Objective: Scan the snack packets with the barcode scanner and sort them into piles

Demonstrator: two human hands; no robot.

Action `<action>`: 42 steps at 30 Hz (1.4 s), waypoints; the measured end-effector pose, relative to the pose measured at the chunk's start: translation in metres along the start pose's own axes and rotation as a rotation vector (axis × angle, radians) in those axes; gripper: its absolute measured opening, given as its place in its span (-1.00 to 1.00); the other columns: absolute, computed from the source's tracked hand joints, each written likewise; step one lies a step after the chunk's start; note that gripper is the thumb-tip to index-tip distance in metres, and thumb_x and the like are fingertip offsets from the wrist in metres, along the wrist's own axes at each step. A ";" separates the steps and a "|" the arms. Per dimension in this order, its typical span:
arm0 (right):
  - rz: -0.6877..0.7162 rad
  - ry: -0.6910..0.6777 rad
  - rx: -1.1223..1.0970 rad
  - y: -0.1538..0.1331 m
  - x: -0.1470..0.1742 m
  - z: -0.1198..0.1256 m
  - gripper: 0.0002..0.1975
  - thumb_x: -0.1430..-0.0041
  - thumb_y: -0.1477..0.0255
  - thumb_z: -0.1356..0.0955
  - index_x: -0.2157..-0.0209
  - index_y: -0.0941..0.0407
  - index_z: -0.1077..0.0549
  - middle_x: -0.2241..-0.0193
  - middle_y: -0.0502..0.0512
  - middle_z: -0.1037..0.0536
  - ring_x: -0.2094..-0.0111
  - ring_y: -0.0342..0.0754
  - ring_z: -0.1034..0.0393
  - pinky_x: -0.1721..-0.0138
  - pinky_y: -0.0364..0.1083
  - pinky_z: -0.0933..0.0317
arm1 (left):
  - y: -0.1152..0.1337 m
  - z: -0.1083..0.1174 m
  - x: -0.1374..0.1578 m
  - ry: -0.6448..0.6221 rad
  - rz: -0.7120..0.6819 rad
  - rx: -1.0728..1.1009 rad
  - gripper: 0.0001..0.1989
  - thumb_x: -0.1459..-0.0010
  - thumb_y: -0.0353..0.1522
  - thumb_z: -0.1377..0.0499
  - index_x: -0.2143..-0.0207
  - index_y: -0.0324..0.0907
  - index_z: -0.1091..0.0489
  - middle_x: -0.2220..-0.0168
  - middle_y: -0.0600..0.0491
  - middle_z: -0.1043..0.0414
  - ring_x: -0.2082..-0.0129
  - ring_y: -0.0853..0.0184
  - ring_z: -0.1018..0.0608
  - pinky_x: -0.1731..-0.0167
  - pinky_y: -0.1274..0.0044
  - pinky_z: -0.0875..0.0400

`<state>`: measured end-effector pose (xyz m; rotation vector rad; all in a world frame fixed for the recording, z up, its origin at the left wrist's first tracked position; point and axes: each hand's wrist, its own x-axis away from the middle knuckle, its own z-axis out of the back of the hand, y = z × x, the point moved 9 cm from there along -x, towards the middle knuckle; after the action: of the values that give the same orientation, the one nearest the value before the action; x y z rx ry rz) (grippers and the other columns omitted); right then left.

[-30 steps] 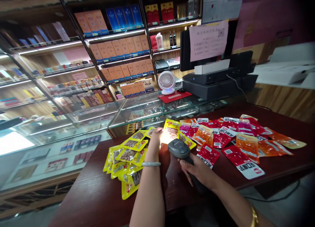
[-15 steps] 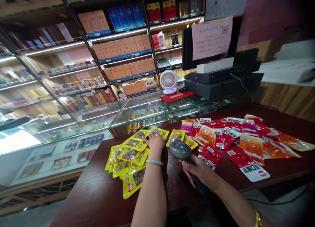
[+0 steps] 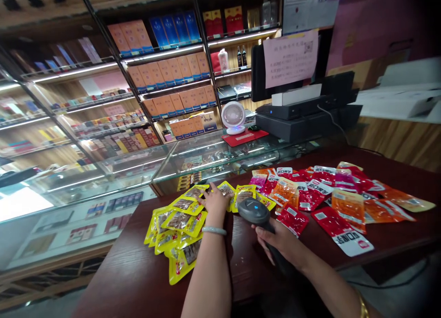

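Note:
My left hand (image 3: pixel 215 201), with a pale bangle at the wrist, has its fingers spread over the yellow snack packets (image 3: pixel 179 220), which overlap in a loose pile on the dark wooden table. Beyond its fingertips lies another yellow packet (image 3: pixel 226 190), partly covered by the hand. My right hand (image 3: pixel 275 239) is wrapped round the handle of a dark grey barcode scanner (image 3: pixel 254 211), whose head shows a small blue light. Just past the scanner head rests one more yellow packet (image 3: pixel 245 195). Red snack packets (image 3: pixel 292 218) and orange snack packets (image 3: pixel 347 208) are scattered to the right.
Behind the table (image 3: pixel 120 272) runs a glass display counter (image 3: pixel 196 152) with a small white fan (image 3: pixel 233 117) on it. A monitor with a pink paper sign (image 3: pixel 290 58) stands on dark equipment at the back right. Stocked shelves (image 3: pixel 168 53) line the wall.
The view has shifted slightly. My left hand stays over the yellow packets, its fingers now a little more raised and spread. The scanner remains in my right hand in almost the same place.

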<state>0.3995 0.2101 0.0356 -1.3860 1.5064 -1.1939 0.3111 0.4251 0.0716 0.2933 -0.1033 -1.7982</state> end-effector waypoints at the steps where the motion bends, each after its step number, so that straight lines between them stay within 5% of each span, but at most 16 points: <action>1: 0.001 0.002 -0.001 0.000 0.000 0.000 -0.47 -0.04 -0.08 -0.47 0.27 0.06 -0.34 0.66 -0.21 -0.34 0.76 -0.22 -0.18 0.74 -0.20 -0.12 | 0.002 0.000 0.000 0.004 -0.023 0.016 -0.06 -0.08 0.00 -0.27 -0.38 -0.30 -0.08 -0.17 -0.43 -0.41 -0.37 -0.24 -0.16 -0.23 -0.07 -0.04; 8: 0.033 0.038 -0.020 -0.016 -0.004 0.002 -0.46 -0.05 -0.10 -0.45 0.26 0.07 -0.34 0.66 -0.22 -0.33 0.76 -0.23 -0.17 0.74 -0.22 -0.12 | -0.007 0.017 -0.016 0.080 -0.038 0.391 -0.16 -0.13 -0.28 -0.27 -0.39 -0.30 -0.03 0.08 -0.21 -0.58 0.03 0.07 -0.59 0.08 0.39 -0.38; 14: 0.097 0.029 0.042 -0.044 -0.013 -0.004 -0.48 -0.07 -0.09 -0.45 0.40 0.06 -0.30 0.68 -0.20 -0.32 0.75 -0.24 -0.20 0.72 -0.23 -0.15 | -0.025 0.043 -0.023 0.192 -0.060 0.689 -0.39 -0.12 -0.29 -0.26 -0.23 -0.17 -0.29 0.44 0.13 -0.44 0.42 0.31 -0.51 0.39 0.53 -0.31; 23: 0.149 0.011 0.013 -0.056 -0.023 -0.011 -0.46 -0.08 -0.09 -0.45 0.32 0.08 -0.29 0.67 -0.23 -0.31 0.75 -0.25 -0.18 0.73 -0.24 -0.17 | -0.022 0.025 -0.026 0.085 -0.125 0.839 -0.51 -0.04 -0.45 -0.24 -0.08 -0.15 -0.42 0.31 0.03 -0.58 0.38 0.31 -0.57 0.33 0.53 -0.38; 27: 0.145 0.003 0.042 -0.056 -0.009 -0.007 -0.47 -0.10 -0.08 -0.45 0.30 0.08 -0.31 0.68 -0.24 -0.30 0.75 -0.27 -0.16 0.72 -0.26 -0.16 | -0.020 0.027 -0.027 0.089 -0.138 1.049 -0.68 -0.08 -0.35 -0.26 0.07 -0.18 -0.48 0.36 0.03 -0.58 0.43 0.33 -0.57 0.36 0.54 -0.42; 32: 0.111 0.008 0.029 -0.045 0.010 0.004 -0.47 -0.09 -0.08 -0.46 0.31 0.08 -0.31 0.67 -0.22 -0.32 0.75 -0.26 -0.20 0.73 -0.25 -0.16 | 0.014 0.023 -0.013 0.111 -0.159 1.252 -0.67 -0.10 -0.28 -0.29 0.09 -0.19 -0.46 0.35 0.03 -0.59 0.41 0.35 -0.59 0.35 0.56 -0.44; 34: 0.073 0.025 -0.001 -0.037 0.013 0.008 -0.44 -0.05 -0.11 -0.46 0.28 0.08 -0.31 0.67 -0.23 -0.33 0.76 -0.25 -0.20 0.75 -0.25 -0.15 | 0.037 0.010 -0.002 0.017 -0.158 1.206 -0.69 -0.12 -0.33 -0.28 0.07 -0.20 -0.47 0.29 -0.01 -0.61 0.36 0.34 -0.61 0.31 0.55 -0.46; 37: 0.033 0.025 -0.008 -0.027 0.013 0.004 -0.42 -0.03 -0.12 -0.46 0.25 0.08 -0.31 0.68 -0.23 -0.34 0.78 -0.24 -0.19 0.77 -0.25 -0.13 | 0.064 0.002 0.016 -0.076 -0.230 0.823 -0.70 -0.10 -0.41 -0.30 0.07 -0.20 -0.52 0.18 -0.07 -0.62 0.23 0.27 -0.62 0.17 0.49 -0.46; 42: -0.008 -0.064 -0.038 -0.018 0.006 -0.022 -0.41 0.00 -0.12 -0.46 0.27 0.08 -0.29 0.70 -0.24 -0.36 0.78 -0.24 -0.20 0.78 -0.24 -0.16 | 0.060 0.036 0.020 0.043 -0.398 0.290 -0.67 -0.17 -0.28 -0.27 0.01 -0.14 -0.57 -0.02 -0.12 -0.57 -0.04 0.16 -0.55 -0.09 0.43 -0.36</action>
<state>0.3829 0.2077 0.0593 -1.4438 1.4872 -1.1206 0.3544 0.3875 0.1166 0.5921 -0.2931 -2.1715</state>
